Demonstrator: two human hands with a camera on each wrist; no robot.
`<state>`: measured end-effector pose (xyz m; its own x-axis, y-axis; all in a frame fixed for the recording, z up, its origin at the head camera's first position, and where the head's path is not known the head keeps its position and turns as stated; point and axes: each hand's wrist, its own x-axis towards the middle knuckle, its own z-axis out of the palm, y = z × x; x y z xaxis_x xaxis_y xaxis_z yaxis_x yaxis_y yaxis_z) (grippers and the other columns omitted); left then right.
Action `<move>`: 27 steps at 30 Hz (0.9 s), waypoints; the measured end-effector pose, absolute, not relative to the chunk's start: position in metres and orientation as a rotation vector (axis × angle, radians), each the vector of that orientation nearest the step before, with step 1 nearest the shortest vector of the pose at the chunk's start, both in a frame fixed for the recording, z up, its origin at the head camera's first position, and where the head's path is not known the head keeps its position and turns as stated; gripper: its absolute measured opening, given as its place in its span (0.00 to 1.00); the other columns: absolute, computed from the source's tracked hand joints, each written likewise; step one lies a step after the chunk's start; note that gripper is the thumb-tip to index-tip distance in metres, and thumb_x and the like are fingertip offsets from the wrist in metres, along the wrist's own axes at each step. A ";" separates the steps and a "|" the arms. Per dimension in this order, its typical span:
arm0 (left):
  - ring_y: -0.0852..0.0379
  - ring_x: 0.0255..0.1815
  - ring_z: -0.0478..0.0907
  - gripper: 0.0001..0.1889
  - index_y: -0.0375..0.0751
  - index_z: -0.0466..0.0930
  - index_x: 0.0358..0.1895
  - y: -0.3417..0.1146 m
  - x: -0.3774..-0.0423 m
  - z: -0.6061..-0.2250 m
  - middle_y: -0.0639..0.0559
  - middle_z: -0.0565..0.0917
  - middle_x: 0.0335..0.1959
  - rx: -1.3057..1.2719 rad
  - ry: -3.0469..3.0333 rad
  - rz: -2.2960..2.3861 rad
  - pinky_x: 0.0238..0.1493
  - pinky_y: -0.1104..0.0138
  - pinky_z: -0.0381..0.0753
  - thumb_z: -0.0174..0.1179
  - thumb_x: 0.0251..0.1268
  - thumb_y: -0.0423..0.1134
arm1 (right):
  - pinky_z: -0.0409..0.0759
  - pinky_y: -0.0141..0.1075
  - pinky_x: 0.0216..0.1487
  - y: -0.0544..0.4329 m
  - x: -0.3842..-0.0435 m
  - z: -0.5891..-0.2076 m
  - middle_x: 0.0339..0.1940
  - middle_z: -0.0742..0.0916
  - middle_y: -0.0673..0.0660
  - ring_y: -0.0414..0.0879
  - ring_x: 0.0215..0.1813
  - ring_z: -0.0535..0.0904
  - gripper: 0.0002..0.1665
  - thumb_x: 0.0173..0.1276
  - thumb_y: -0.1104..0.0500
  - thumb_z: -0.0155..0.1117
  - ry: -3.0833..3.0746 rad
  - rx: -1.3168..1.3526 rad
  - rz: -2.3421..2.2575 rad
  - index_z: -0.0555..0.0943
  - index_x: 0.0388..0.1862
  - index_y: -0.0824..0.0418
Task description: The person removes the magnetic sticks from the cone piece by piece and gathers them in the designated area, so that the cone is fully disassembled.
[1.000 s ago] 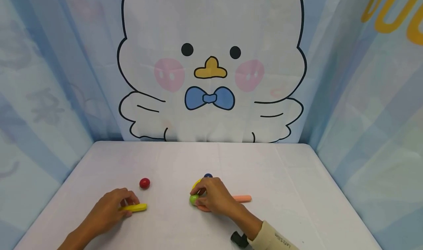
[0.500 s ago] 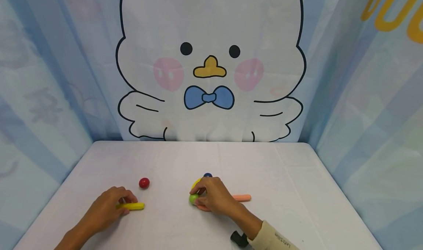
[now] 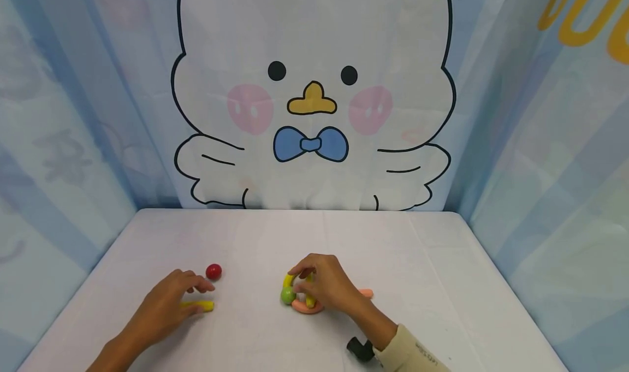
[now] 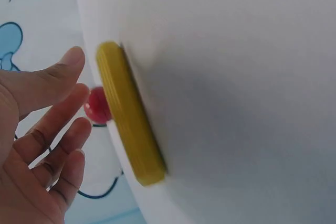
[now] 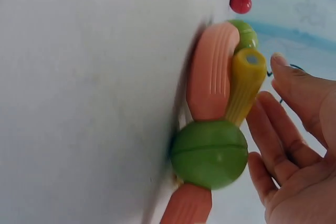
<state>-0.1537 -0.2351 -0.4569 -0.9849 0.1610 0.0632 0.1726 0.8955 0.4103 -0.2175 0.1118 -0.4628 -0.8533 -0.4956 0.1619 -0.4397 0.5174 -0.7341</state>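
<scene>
My left hand [image 3: 164, 306] hovers with spread fingers over a straight yellow ribbed rod [image 4: 130, 114]. In the left wrist view, thumb and fingertips are apart from the rod. A red ball [image 3: 213, 272] sits just beyond it. My right hand [image 3: 331, 284] stands over a joined cluster of toy rods and balls, its thumb and fingers parted. The cluster includes a green ball [image 3: 288, 295], a curved yellow rod [image 3: 288, 280], a curved salmon rod [image 5: 211, 72], a yellow rod [image 5: 247, 80] with a hollow end, and a nearer green ball [image 5: 210, 153]. My hand partly hides it.
A straight salmon rod [image 3: 366, 293] extends right from behind my right hand. A black device [image 3: 360, 350] sits at my right wrist beside the sleeve [image 3: 408, 350]. The white table [image 3: 417, 252] ends at a curtain [image 3: 314, 181] printed with a cartoon bird.
My left hand has let go of the yellow rod and its fingers have lifted. My right hand has come off the green ball and risen slightly, revealing more of the curved rods.
</scene>
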 end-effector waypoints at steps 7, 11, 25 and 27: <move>0.60 0.45 0.79 0.20 0.59 0.89 0.47 -0.207 -0.151 -0.448 0.63 0.86 0.41 -0.381 -2.906 -0.718 0.47 0.67 0.85 0.84 0.52 0.38 | 0.83 0.54 0.64 0.122 -0.224 -0.456 0.48 0.92 0.53 0.49 0.51 0.87 0.15 0.65 0.62 0.80 2.705 -0.751 -1.315 0.91 0.50 0.57; 0.60 0.44 0.80 0.21 0.60 0.89 0.47 -0.190 -0.155 -0.448 0.64 0.87 0.41 -0.434 -2.853 -0.742 0.48 0.65 0.86 0.84 0.51 0.37 | 0.80 0.57 0.66 0.128 -0.228 -0.456 0.47 0.92 0.53 0.49 0.52 0.87 0.14 0.66 0.62 0.79 2.725 -0.722 -1.338 0.91 0.50 0.57; 0.57 0.45 0.80 0.17 0.55 0.89 0.48 -0.117 -0.166 -0.460 0.62 0.88 0.42 -0.553 -2.821 -0.978 0.50 0.62 0.87 0.82 0.56 0.43 | 0.86 0.48 0.61 0.137 -0.244 -0.468 0.51 0.91 0.50 0.47 0.54 0.87 0.12 0.70 0.62 0.75 2.811 -0.627 -1.246 0.91 0.51 0.52; 0.58 0.45 0.80 0.17 0.55 0.89 0.49 -0.106 -0.167 -0.462 0.62 0.87 0.42 -0.598 -2.807 -0.978 0.49 0.64 0.86 0.82 0.56 0.44 | 0.86 0.49 0.62 0.137 -0.246 -0.470 0.51 0.91 0.50 0.48 0.54 0.87 0.12 0.71 0.63 0.74 2.807 -0.642 -1.237 0.91 0.52 0.53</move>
<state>-0.1673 -0.1061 -0.4624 -0.9164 0.3290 0.2280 0.3994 0.7151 0.5736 -0.2460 0.1365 -0.4696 -0.9160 -0.3700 0.1549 -0.3640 0.6045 -0.7086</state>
